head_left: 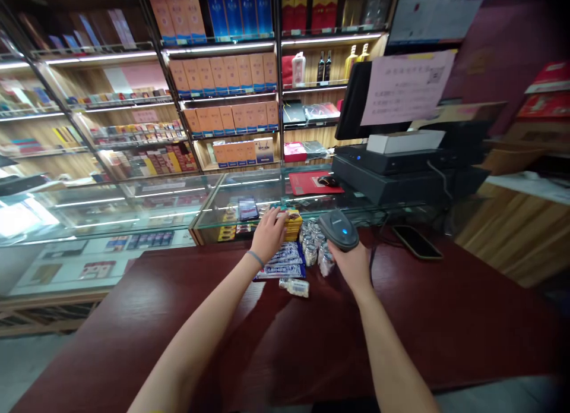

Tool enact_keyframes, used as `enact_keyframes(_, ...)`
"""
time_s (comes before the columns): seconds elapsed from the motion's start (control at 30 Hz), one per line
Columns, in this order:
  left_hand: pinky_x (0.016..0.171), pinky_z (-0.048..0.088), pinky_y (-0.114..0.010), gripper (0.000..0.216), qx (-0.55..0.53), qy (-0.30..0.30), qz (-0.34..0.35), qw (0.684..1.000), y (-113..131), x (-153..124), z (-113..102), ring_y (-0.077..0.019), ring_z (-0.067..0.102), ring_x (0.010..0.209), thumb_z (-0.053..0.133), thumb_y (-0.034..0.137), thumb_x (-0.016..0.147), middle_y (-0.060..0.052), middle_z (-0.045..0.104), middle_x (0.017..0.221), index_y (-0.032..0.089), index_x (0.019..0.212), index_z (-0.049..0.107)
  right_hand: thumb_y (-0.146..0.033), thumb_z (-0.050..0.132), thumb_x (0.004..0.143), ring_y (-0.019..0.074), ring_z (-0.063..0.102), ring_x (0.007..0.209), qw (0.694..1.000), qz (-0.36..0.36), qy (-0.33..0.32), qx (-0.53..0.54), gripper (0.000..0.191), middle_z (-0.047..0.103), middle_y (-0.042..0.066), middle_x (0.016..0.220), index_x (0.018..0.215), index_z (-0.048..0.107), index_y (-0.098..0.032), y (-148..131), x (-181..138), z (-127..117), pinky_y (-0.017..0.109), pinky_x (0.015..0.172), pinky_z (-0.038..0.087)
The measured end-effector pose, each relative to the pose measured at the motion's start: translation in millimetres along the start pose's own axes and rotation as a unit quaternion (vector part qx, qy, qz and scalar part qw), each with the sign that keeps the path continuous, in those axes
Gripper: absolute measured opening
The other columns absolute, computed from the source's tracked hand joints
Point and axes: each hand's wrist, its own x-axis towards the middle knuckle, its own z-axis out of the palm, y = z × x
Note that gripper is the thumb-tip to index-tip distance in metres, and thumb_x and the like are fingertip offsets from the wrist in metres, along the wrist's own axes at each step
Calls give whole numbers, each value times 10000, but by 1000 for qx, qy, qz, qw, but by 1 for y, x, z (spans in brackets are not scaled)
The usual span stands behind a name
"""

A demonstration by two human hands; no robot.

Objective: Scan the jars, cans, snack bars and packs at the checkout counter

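Note:
My right hand (351,264) grips a dark barcode scanner (338,229) with a blue light, its head pointing away from me over several small clear bottles (314,243). My left hand (268,235) is closed over a stack of yellow packs (293,223) at the far edge of the dark red counter (178,318). Blue and white packets (285,261) lie just below that hand. One small bottle (294,286) lies on its side nearer to me.
A glass display case (133,205) runs behind the counter, with a phone (247,210) on it. A till with monitor (401,157) stands at the right, a red mouse mat (314,182) beside it. Another phone (416,242) lies on the counter. Shelves of boxes fill the back wall.

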Motion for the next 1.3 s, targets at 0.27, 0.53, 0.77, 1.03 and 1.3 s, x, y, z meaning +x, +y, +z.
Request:
enact_keyframes(0.27, 1004, 434, -493, 372, 43, -83, -13, 996, 10, 25, 12, -319, 553, 1215, 484, 211, 966, -154, 627, 1292, 220, 1329, 565, -511, 637, 717, 309, 700, 746, 1000, 7, 0, -4, 331, 744, 140, 803, 801, 676, -194, -2, 1, 0, 386, 675, 518)
enact_keyframes(0.53, 946, 428, -431, 279, 17, -39, 22, 999, 7, 19, -5, -278, 609, 1090, 517, 142, 939, -97, 718, 1141, 252, 1144, 671, -494, 632, 726, 319, 716, 769, 1000, -3, 10, -7, 330, 754, 144, 805, 842, 696, -192, 2, 1, 5, 381, 651, 547)
enact_keyframes(0.77, 943, 459, -389, 260, -118, 155, -33, 980, -12, -25, -45, -238, 613, 1070, 528, 225, 965, -81, 690, 1116, 265, 1165, 689, -496, 638, 711, 366, 724, 885, 989, -92, 87, -70, 508, 752, 204, 907, 1060, 675, -129, -2, -3, 11, 427, 734, 555)
enact_keyframes(1.03, 785, 561, -330, 385, -486, 279, -375, 739, -54, -107, -48, -195, 666, 915, 733, 393, 814, -52, 685, 1035, 211, 1131, 612, -467, 668, 737, 300, 713, 827, 988, -149, 35, -31, 427, 742, 129, 855, 1051, 610, -184, -40, -13, 28, 375, 707, 545)
enact_keyframes(1.3, 878, 575, -380, 309, -648, 341, -453, 509, -78, -148, -41, -117, 652, 841, 774, 263, 768, -8, 670, 985, 217, 1023, 606, -412, 668, 734, 297, 719, 884, 989, -101, -103, -16, 494, 746, 64, 924, 1186, 543, -259, -76, -55, 69, 353, 711, 537)
